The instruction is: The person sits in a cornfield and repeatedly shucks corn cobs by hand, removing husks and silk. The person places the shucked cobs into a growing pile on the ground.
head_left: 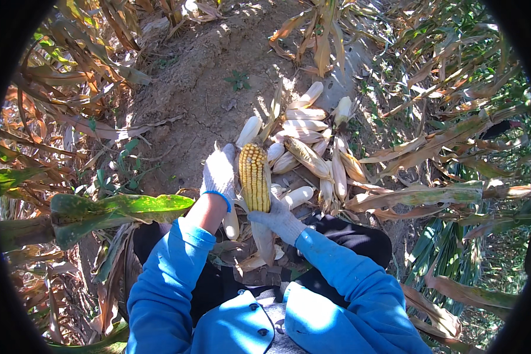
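An ear of corn (254,177) with bare yellow kernels stands nearly upright before me, a few pale kernels near its tip. My right hand (279,220), in a whitish knit glove, grips its lower end. Pale corn husk (263,243) hangs below that grip. Close along the ear's left side is my left hand (219,170), gloved too, with a blue band at the wrist. Its fingertips are hidden, so whether they grip husk cannot be told. Several ears in pale husks (307,161) lie heaped on the ground just beyond and to the right.
Dry corn stalks and leaves (71,88) crowd the left side, and more leaves (429,194) reach in from the right. A green-yellow leaf (159,208) extends toward my left forearm. Cracked bare soil (194,101) lies ahead. My dark-trousered knees (358,241) flank the work.
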`<control>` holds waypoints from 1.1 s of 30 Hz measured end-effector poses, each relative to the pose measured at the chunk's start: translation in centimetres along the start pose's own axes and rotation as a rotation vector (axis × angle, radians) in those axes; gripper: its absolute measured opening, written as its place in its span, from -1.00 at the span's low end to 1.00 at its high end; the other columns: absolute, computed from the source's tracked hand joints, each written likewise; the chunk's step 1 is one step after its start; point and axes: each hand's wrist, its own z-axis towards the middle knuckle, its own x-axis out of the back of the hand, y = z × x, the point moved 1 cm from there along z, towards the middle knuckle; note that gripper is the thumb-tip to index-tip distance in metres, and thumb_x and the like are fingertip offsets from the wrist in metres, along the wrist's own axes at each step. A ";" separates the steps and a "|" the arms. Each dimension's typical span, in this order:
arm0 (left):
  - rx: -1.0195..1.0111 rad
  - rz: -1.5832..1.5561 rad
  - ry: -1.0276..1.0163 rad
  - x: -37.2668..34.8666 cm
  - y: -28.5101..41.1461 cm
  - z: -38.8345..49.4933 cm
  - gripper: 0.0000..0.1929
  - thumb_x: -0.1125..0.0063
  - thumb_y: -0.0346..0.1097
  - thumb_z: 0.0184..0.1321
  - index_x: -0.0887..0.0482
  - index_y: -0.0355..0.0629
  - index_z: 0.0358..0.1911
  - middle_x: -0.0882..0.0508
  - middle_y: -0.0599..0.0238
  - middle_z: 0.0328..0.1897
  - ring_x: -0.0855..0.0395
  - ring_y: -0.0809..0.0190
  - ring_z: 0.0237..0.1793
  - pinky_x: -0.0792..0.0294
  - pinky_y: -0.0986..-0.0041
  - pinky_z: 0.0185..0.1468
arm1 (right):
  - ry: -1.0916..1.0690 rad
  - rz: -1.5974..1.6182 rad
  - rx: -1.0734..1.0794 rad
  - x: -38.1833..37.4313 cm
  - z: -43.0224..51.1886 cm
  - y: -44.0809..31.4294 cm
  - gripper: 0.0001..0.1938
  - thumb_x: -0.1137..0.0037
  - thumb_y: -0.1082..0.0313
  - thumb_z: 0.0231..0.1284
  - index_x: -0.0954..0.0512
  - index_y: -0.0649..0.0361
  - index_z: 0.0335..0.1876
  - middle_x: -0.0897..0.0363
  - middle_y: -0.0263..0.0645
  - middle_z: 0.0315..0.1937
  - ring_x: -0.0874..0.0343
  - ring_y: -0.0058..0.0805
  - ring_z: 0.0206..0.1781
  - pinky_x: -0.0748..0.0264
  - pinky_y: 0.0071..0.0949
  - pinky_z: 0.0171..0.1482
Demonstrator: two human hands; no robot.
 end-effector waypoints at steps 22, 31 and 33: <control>0.449 -0.553 -0.038 -0.5 -0.9 0.5 -0.56 0.05 -0.01 0.41 -0.72 -0.29 -0.22 -0.73 0.19 -0.35 -0.69 0.21 -0.28 -0.46 0.31 -0.19 | 0.196 0.288 0.068 2.0 1.2 1.1 -0.49 0.14 -0.04 0.53 -0.40 0.29 0.25 -0.53 -0.17 0.12 -0.54 -0.47 0.05 -0.49 -0.51 0.07; 0.451 -0.881 -0.158 -0.9 1.9 -2.0 -0.68 -0.11 -0.05 0.40 -0.71 -0.19 -0.19 -0.69 0.30 -0.36 -0.65 0.31 -0.43 -0.47 0.43 -0.40 | -0.074 0.668 -0.105 2.5 1.2 0.0 -0.51 0.20 -0.09 0.54 -0.44 0.15 0.26 -0.62 -0.21 -0.06 -0.62 -0.42 -0.22 -0.61 -0.45 -0.25; 0.436 -0.963 -0.175 -0.6 2.3 -2.0 -0.67 -0.11 -0.04 0.40 -0.72 -0.19 -0.18 -0.68 0.32 -0.36 -0.63 0.32 -0.40 -0.47 0.44 -0.36 | -0.162 0.704 -0.058 3.2 0.7 0.3 -0.50 0.19 -0.11 0.53 -0.44 0.14 0.27 -0.62 -0.18 -0.04 -0.64 -0.38 -0.20 -0.64 -0.41 -0.23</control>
